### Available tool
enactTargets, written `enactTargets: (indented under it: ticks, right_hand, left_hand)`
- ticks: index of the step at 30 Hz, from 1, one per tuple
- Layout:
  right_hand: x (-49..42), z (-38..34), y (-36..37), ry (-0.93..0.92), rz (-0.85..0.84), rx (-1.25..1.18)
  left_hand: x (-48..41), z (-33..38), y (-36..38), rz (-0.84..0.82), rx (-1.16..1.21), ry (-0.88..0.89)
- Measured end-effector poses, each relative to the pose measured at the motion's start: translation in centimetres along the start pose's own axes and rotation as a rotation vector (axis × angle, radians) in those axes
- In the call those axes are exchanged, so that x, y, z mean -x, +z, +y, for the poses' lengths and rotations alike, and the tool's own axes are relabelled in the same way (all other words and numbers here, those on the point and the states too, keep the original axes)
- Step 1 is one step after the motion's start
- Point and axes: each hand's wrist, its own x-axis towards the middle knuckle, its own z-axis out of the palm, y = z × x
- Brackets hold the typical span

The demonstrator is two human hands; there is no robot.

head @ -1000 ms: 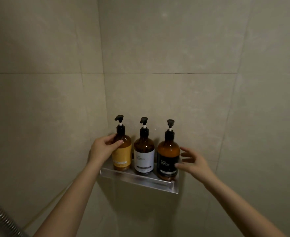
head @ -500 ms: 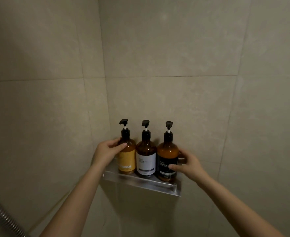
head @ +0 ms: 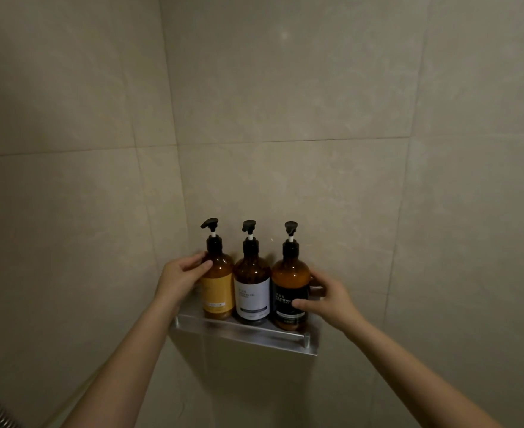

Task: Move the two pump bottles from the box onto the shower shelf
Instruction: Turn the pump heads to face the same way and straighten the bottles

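Three pump bottles [head: 252,285] stand on one shelf [head: 248,333], two hands touching.

Three amber pump bottles stood upright in a row on the shower shelf [head: 245,333]. The left hand [head: 178,278] gripped the yellow-labelled bottle [head: 219,291]; the right hand [head: 328,299] gripped the black-labelled bottle [head: 290,291]. The white-labelled bottle [head: 252,291] stood between.
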Motion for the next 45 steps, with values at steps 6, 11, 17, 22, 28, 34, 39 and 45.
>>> enactTargets:
  ticks: [6,11,17,22,28,34,39,45]
  right_hand:
    - [0.0,0.0,0.2,0.008,0.027,-0.002]
    - [-0.9,-1.1,-1.6,0.075,-0.137,0.055]
    - [-3.7,-8.1,-6.3,-0.15,0.171,-0.13]
    - [-6.9,-15.4,-3.9,-0.331,-0.065,0.142]
    - [-9.8,-16.7,-0.3,-0.281,-0.281,0.443]
    - [-10.5,-15.3,0.5,-0.21,-0.277,0.373]
    - [-10.3,-15.2,0.8,-0.191,-0.239,0.343]
    - [-9.8,-15.1,-1.6,-0.162,-0.168,0.278]
  left_hand:
    - [0.1,0.0,0.3,0.002,-0.007,0.017]
    - [0.8,0.5,0.4,-0.001,-0.072,0.028]
    - [4.6,2.1,2.2,0.425,-0.102,0.298]
    - [7.2,2.4,6.1,0.262,-0.263,0.426]
    - [7.2,1.7,7.5,0.221,-0.436,0.426]
    - [7.4,1.9,7.4,0.232,-0.479,0.436]
    - [7.3,2.1,7.6,0.229,-0.494,0.423]
    - [8.5,2.6,8.8,0.249,-0.434,0.472]
